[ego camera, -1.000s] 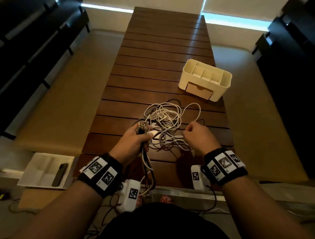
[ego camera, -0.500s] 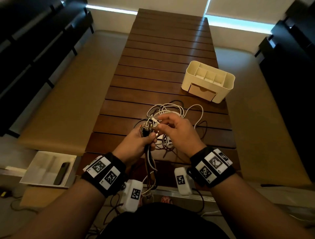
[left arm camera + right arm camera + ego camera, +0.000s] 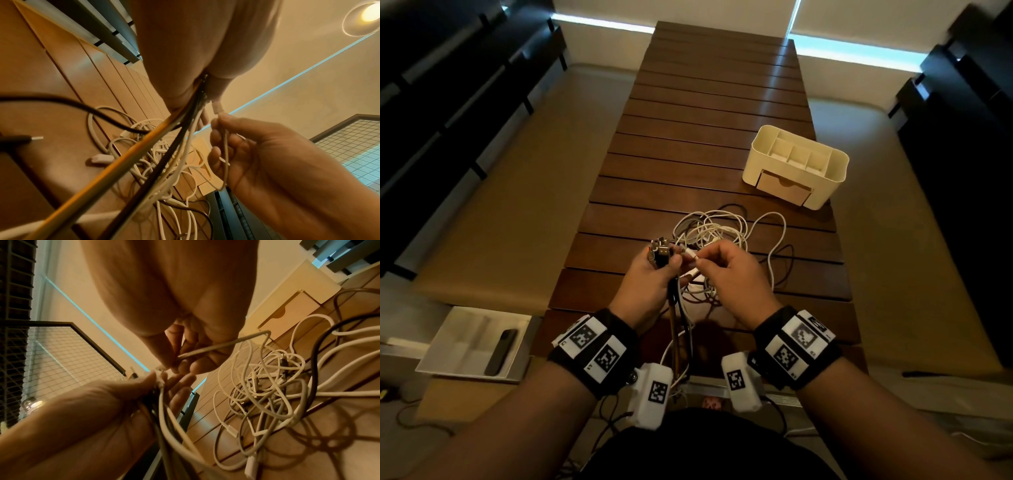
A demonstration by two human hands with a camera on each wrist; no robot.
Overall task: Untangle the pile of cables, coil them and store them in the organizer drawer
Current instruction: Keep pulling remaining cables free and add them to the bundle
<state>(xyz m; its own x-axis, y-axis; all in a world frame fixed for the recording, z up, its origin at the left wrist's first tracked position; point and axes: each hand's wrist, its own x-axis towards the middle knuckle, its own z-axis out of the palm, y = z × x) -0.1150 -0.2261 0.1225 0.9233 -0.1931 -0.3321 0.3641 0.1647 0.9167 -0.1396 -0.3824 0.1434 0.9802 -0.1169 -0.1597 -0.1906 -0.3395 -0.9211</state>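
A tangle of white and dark cables (image 3: 717,236) lies on the slatted wooden table (image 3: 709,113). My left hand (image 3: 650,277) grips a bundle of cable ends (image 3: 661,251), plugs upward, with the cords (image 3: 156,146) hanging down past my wrist. Just to its right, my right hand (image 3: 726,270) pinches a white cable end (image 3: 690,255) between thumb and fingertips (image 3: 180,365). That white cable (image 3: 222,344) runs back into the pile (image 3: 267,382). The cream organizer (image 3: 796,164) with its shut drawer (image 3: 784,187) stands at the table's right side.
A white tray (image 3: 472,342) holding a dark phone (image 3: 500,353) sits on the floor at the left. Dark shelving lines both sides of the room. A loose dark plug (image 3: 22,138) and a white plug (image 3: 100,159) lie on the table near me.
My right hand left the pile, came over to the left hand and now pinches a white cable end beside the gripped bundle. Both hands have risen slightly.
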